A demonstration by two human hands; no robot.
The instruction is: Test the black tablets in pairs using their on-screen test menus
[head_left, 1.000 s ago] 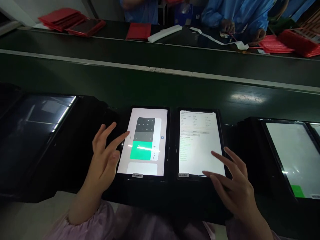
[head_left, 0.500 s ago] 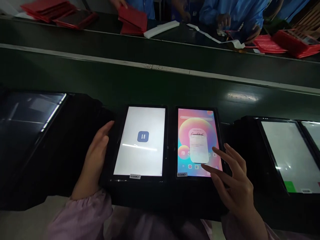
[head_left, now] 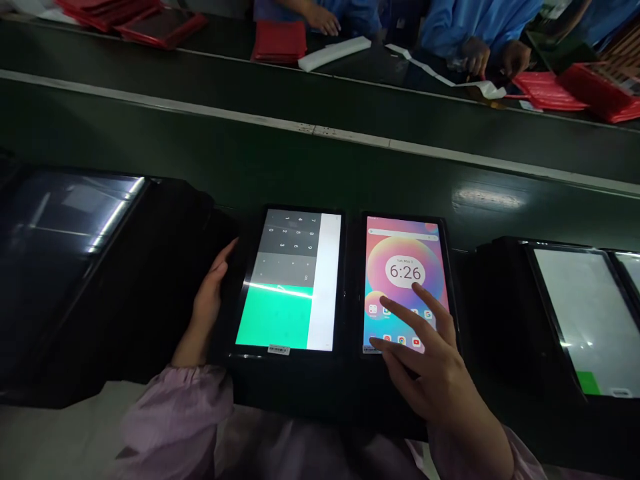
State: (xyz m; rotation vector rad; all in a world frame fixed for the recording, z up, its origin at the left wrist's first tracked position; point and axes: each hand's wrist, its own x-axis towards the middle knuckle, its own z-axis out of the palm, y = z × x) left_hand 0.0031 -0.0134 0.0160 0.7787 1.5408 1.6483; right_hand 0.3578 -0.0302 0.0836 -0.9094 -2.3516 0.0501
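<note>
Right hand (head_left: 435, 363) over right tablet (head_left: 400, 267); slim edge gap to left tablet (head_left: 287, 280).

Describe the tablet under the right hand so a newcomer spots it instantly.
Start at the dark green bench, then find the person's right hand. The tablet lies beneath its fingers. Its colourful home screen alone reads 6:26; the left-hand tablet shows grey number keys above green.

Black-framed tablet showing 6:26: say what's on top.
A small white barcode label sits at the lower-left corner of the black-framed tablet; the right hand is over the lower screen, hiding some of its right side. Contact is unclear.
</note>
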